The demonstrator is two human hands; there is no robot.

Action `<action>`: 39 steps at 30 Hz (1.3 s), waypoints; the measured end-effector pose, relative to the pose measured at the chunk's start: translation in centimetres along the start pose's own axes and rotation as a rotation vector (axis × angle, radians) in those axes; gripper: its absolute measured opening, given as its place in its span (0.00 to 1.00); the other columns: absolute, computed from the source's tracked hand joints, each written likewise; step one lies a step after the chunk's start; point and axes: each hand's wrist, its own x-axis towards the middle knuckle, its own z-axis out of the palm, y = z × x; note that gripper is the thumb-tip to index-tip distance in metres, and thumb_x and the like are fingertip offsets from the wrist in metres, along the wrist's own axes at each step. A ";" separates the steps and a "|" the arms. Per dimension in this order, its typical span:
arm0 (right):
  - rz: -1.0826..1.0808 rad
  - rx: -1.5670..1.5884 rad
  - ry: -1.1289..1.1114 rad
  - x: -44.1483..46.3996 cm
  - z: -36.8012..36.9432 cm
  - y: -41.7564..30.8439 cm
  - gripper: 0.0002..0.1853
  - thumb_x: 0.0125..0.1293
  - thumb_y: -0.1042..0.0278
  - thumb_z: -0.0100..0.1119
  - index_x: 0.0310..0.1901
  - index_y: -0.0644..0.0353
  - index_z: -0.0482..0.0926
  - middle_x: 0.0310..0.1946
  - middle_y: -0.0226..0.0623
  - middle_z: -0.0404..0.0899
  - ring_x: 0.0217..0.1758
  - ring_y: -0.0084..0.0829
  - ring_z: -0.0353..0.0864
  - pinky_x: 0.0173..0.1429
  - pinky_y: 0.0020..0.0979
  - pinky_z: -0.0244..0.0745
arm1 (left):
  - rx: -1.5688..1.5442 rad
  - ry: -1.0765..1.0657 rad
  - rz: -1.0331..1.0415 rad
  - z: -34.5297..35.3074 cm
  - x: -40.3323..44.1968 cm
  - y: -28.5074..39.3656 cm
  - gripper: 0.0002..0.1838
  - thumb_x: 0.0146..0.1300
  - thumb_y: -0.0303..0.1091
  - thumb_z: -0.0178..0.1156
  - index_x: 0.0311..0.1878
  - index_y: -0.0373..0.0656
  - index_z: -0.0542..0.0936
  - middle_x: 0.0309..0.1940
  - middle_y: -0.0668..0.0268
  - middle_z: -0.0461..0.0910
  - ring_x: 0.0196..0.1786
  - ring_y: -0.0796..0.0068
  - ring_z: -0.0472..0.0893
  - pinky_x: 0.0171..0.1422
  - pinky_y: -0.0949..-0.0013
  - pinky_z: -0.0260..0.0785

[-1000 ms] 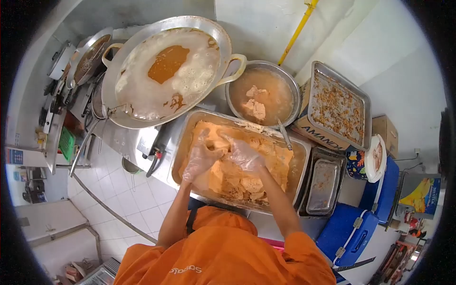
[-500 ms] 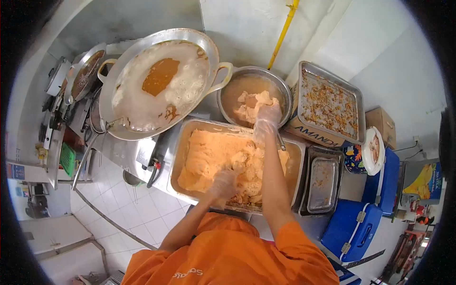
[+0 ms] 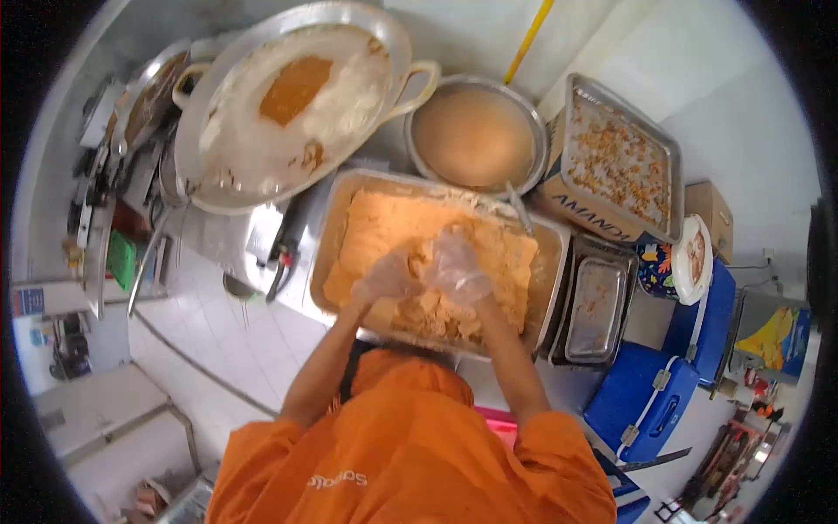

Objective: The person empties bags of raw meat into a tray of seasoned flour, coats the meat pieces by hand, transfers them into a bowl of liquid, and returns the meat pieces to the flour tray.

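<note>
In clear plastic gloves, my left hand (image 3: 385, 278) and my right hand (image 3: 456, 269) are close together over the middle of a metal tray (image 3: 325, 253). The tray holds orange-tinted flour (image 3: 375, 218) with coated lumps (image 3: 445, 314) near its front edge. The fingers of both hands curl around a flour-covered piece (image 3: 421, 260), only partly visible between them. Behind the tray stands a metal bowl (image 3: 541, 140) of cloudy brownish liquid, with no pieces showing at its surface. A metal utensil handle (image 3: 518, 208) leans at the tray's back right edge.
A large two-handled pan (image 3: 188, 148) of foaming oil is at the back left. A crumb-strewn tray (image 3: 620, 166) rests on a cardboard box at the right. Smaller stacked trays (image 3: 596, 310), a patterned tub (image 3: 659, 266) and blue coolers (image 3: 642, 402) are also at the right.
My right hand has come back from the bowl to the tray, beside my left hand. The pieces seen at the bowl are gone from it. The view has shifted slightly.
</note>
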 end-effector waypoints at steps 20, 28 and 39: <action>0.291 0.739 0.188 -4.5 -0.5 -0.9 0.19 0.69 0.75 0.65 0.61 0.63 0.77 0.50 0.35 0.80 0.37 0.29 0.76 0.46 0.33 0.78 | -0.295 0.247 -0.173 -2.5 -4.9 4.8 0.33 0.66 0.47 0.71 0.66 0.33 0.77 0.57 0.51 0.85 0.59 0.59 0.84 0.64 0.63 0.75; 0.311 0.986 0.213 -3.9 -2.1 -1.4 0.22 0.63 0.81 0.67 0.60 0.64 0.81 0.39 0.31 0.87 0.35 0.19 0.79 0.39 0.25 0.77 | -0.591 0.311 -0.191 -1.7 -2.3 2.7 0.35 0.72 0.51 0.63 0.71 0.33 0.72 0.61 0.50 0.82 0.64 0.54 0.81 0.69 0.59 0.71; 0.301 0.514 0.625 8.9 -11.2 1.8 0.13 0.63 0.75 0.67 0.50 0.65 0.84 0.34 0.38 0.87 0.35 0.24 0.82 0.41 0.30 0.79 | 0.678 -0.055 0.041 5.0 -4.6 5.1 0.27 0.68 0.47 0.66 0.61 0.37 0.79 0.48 0.47 0.85 0.54 0.51 0.84 0.60 0.50 0.75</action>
